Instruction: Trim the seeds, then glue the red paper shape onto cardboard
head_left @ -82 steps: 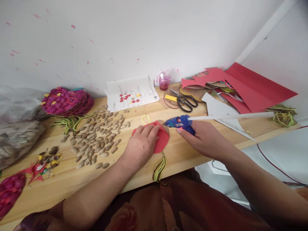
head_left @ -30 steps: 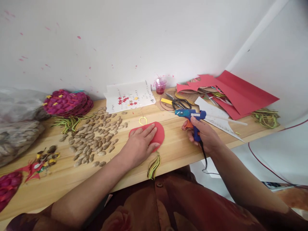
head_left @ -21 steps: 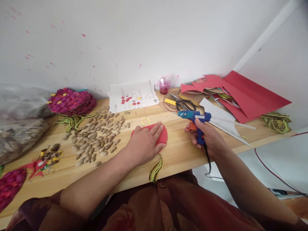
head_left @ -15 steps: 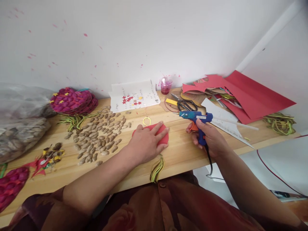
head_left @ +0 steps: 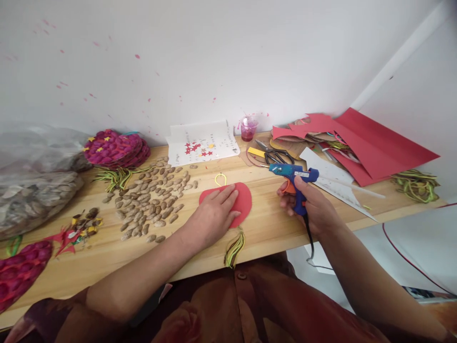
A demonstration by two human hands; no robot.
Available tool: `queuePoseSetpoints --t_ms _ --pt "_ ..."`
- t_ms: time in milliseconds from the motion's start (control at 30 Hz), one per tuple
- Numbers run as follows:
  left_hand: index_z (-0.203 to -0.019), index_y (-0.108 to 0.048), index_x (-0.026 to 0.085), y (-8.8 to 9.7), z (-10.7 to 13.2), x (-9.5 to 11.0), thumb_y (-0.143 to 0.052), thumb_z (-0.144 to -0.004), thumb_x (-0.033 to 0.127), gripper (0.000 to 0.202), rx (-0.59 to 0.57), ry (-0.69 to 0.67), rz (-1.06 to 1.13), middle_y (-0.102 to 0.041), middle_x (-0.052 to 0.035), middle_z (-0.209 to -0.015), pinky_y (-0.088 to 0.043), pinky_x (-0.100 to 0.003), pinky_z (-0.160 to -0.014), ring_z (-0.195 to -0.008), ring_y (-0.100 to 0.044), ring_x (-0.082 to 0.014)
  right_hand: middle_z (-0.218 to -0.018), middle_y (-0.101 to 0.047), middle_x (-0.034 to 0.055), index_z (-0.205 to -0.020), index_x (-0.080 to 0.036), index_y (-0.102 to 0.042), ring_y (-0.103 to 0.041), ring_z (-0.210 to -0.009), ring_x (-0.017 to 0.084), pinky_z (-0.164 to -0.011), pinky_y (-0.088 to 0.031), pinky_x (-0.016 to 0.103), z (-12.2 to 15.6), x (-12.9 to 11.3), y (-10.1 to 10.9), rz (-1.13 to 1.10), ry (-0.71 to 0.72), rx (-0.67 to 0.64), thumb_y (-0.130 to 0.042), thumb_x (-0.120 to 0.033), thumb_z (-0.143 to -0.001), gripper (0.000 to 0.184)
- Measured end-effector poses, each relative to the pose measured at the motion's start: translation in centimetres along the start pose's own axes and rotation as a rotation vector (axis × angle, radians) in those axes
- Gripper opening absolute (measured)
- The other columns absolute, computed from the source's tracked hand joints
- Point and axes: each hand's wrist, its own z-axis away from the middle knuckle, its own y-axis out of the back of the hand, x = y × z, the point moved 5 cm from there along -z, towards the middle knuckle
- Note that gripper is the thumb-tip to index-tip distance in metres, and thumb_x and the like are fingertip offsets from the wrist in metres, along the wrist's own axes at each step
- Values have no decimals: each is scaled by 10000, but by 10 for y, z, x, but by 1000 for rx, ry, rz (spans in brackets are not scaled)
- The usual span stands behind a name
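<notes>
My left hand [head_left: 218, 209] lies flat on a red rounded paper shape [head_left: 244, 199] on the wooden table, fingers stretched out. A yellow cord loop [head_left: 221, 179] sticks out at the shape's far edge, and a yellow-green and brown tassel [head_left: 234, 249] hangs from its near edge. In my right hand [head_left: 310, 202] is a blue hot glue gun [head_left: 293, 173], its nozzle pointing left and a finger near the orange trigger. A clear glue stick [head_left: 357, 188] juts from the gun's back. Left of my left hand, many peanuts [head_left: 157, 200] are spread on the wood.
Behind stand a white sheet [head_left: 178, 159] with small stars, a cup of pink liquid [head_left: 248, 129] and black-handled scissors [head_left: 280, 155]. Red paper [head_left: 385, 147] is piled right. At left are a plastic bag [head_left: 39, 200] and stacked magenta pieces [head_left: 121, 151]. The gun's cord [head_left: 310, 238] drops over the edge.
My left hand has slid slightly left and toward me on the red shape, uncovering more of its right side. The glue gun stays in my right hand, nearly unmoved.
</notes>
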Motion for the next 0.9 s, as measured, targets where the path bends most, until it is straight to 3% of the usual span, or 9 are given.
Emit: queuePoseSetpoints --t_ms 67,167,300,433,533,633,767,900 --pt "-1337 -583 55 0 3 1 -479 -996 295 430 70 -29 -7 -561 -206 -1435 -488 -439 -1066 -1256 -586 -293 -884 -724 49 -837 -197 -674 -690 -730 144 -584 -549 218 -1 2 -14 -99 -45 -49 -603 -587 -873 398" --pt "-1277 -622 58 2 6 5 -468 -1002 279 385 146 -95 -19 -621 -221 -1343 -526 -463 -1016 -1202 -611 -299 -896 -746 65 -804 -195 -681 -719 -907 192 -759 -593 269 -4 6 -46 -205 -100 -135 -539 -585 -916 429" --pt "-1212 -652 86 5 7 7 -476 -997 280 339 195 -138 14 -652 -198 -1263 -551 -456 -982 -1140 -630 -289 -918 -769 67 -865 -200 -690 -722 -984 205 -886 -588 331 -15 15 -84 -314 -148 -149 -496 -497 -963 368" --pt "-1215 -642 82 4 7 2 -540 -964 296 346 173 -64 67 -614 -208 -1287 -570 -453 -956 -1134 -625 -310 -962 -782 51 -986 -215 -699 -730 -979 191 -949 -570 348 -25 21 -99 -319 -166 -106 -558 -423 -947 255" --pt "-1243 -630 103 4 9 -1 -572 -946 312 367 197 -40 134 -600 -199 -1288 -560 -462 -973 -1148 -612 -311 -990 -781 47 -985 -221 -706 -727 -998 188 -980 -556 348 -29 20 -94 -271 -104 -49 -584 -454 -931 269" --pt "-1238 -641 137 6 9 -7 -593 -933 269 335 267 -10 249 -626 -150 -1202 -565 -405 -949 -1088 -626 -253 -985 -780 43 -982 -221 -709 -716 -1038 188 -997 -548 340 -28 17 -79 -271 -23 63 -608 -480 -911 287" --pt "-1051 -732 199 16 8 -24 -581 -926 158 200 416 125 443 -671 -43 -923 -574 -263 -791 -850 -655 -138 -931 -776 45 -983 -219 -701 -719 -1023 182 -1008 -544 335 -20 14 -50 -330 8 190 -595 -508 -910 317" --pt "-882 -773 220 26 8 -39 -692 -868 192 87 498 254 548 -719 -11 -815 -564 -253 -710 -738 -667 -127 -859 -763 75 -864 -181 -707 -729 -942 195 -971 -567 334 -10 10 -29 -347 -8 197 -531 -547 -928 412"
